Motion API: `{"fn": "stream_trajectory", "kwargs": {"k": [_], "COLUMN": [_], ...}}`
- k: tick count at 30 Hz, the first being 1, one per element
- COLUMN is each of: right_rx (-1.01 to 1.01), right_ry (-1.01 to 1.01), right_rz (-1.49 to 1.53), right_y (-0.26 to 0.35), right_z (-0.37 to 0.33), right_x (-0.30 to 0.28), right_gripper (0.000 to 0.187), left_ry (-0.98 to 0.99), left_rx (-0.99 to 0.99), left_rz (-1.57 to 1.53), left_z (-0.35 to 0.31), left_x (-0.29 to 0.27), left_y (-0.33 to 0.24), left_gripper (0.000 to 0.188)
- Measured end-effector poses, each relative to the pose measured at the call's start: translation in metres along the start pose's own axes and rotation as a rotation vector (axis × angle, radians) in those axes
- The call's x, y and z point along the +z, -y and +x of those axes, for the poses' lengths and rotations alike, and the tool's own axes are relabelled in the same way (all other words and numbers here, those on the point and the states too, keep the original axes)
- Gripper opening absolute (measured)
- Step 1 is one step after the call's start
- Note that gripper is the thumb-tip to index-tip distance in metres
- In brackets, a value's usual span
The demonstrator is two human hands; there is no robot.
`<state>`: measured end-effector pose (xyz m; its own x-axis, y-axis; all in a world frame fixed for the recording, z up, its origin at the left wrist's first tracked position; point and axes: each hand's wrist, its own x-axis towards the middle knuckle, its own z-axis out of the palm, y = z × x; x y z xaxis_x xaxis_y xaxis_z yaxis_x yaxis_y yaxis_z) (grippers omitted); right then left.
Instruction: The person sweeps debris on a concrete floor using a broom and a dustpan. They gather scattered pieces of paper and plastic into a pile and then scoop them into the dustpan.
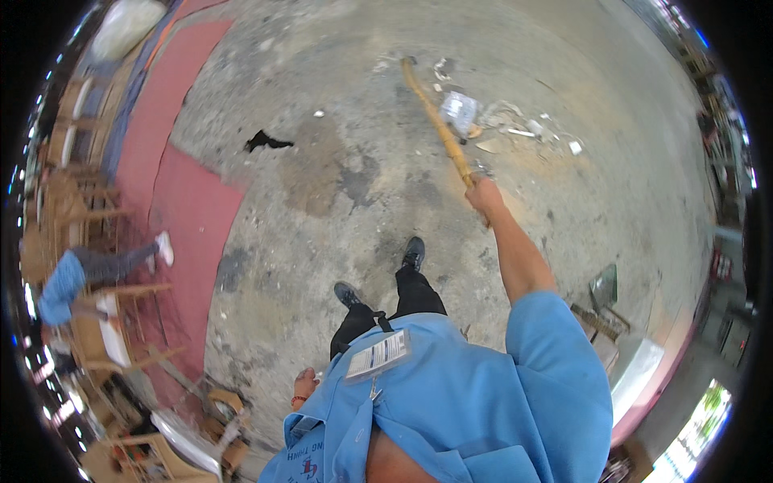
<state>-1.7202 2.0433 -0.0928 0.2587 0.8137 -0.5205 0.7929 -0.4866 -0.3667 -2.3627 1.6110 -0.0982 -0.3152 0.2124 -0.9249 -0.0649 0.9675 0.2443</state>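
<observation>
My right hand point(483, 196) is stretched forward and shut on the near end of a long yellow wooden handle point(439, 122). The handle runs away from me over the concrete floor, and its far end rests by a pile of litter point(491, 121) with a clear plastic bag and paper scraps. My left hand point(304, 380) hangs low beside my hip, partly hidden by my blue shirt; its fingers do not show clearly. My black shoes point(413, 252) stand on the floor below the handle.
A black scrap point(264, 142) lies on the floor to the left. A red painted strip point(189, 217) borders the concrete. Wooden chairs point(97, 322) crowd the left side, where a person in blue point(68, 282) bends over. A dustpan point(602, 291) sits at my right.
</observation>
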Motion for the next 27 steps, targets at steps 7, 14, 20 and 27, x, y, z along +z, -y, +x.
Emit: {"fn": "stream_trajectory", "kwargs": {"k": [7,14,20,27], "right_rx": [0.405,0.693,0.702,0.611], "right_ry": [-0.01,-0.45,-0.512,-0.264], "right_rz": [0.664,0.747,0.753,0.596], "right_y": [-0.091,-0.183,-0.292,-0.234], "right_z": [-0.244,-0.242,-0.056,0.096], "right_x": [-0.004,0.005,-0.027,-0.008], "right_gripper": [0.061,0.053,0.034,0.038], "left_ry": [-0.012,0.037,-0.053,-0.172], "left_rx": [0.097,0.23,0.21,0.15], "left_rz": [0.357,0.57,0.721,0.744], "left_z": [-0.012,-0.035,-0.08,-0.125], "left_x": [0.063,0.127,0.121,0.105], "left_y": [-0.183,-0.267,-0.276,-0.266], "left_gripper": [0.048,0.049,0.05,0.049]}}
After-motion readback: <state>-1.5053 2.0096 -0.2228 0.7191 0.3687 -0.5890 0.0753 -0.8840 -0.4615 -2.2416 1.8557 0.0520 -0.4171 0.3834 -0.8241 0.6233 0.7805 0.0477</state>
